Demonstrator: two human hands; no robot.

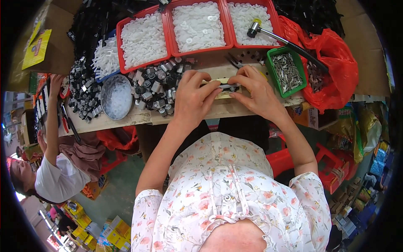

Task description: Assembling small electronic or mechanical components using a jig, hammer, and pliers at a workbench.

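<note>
Grip: both hands pinch one small dark metal part between fingertips and thumbs, narrow and closed on it, over a pale yellowish block on the desk.
Left hand: knuckles up, fingers curled and pointing right, tips meeting the part from its left end; forearm bare, rising from the lower edge.
Right hand: fingers bent inward and pointing left, thumb under, tips on the part's right end; wrist angled out to the right.
Part: slim, flat, grey-black, with a dull metallic look; it lies across the block, near the desk's front edge, between the two hands.
Desk: bare pale wood, worn and scuffed.
Behind the hands: a heap of small silvery and black cylinder-shaped pieces, glossy; a round grey bowl of tiny white bits beside it.
Red trays: three plastic ones in a row, filled with white plastic discs.
Green tray: small, rectangular, holding thin shiny metal pins, just right of the right hand.
Hammer: black handle, dark head with a yellow cap, lying across a red tray and the green one.
Red bag: crumpled thin plastic, at the desk's right end.
Other person: at left, in a white top, one arm reaching up to the desk.
</note>
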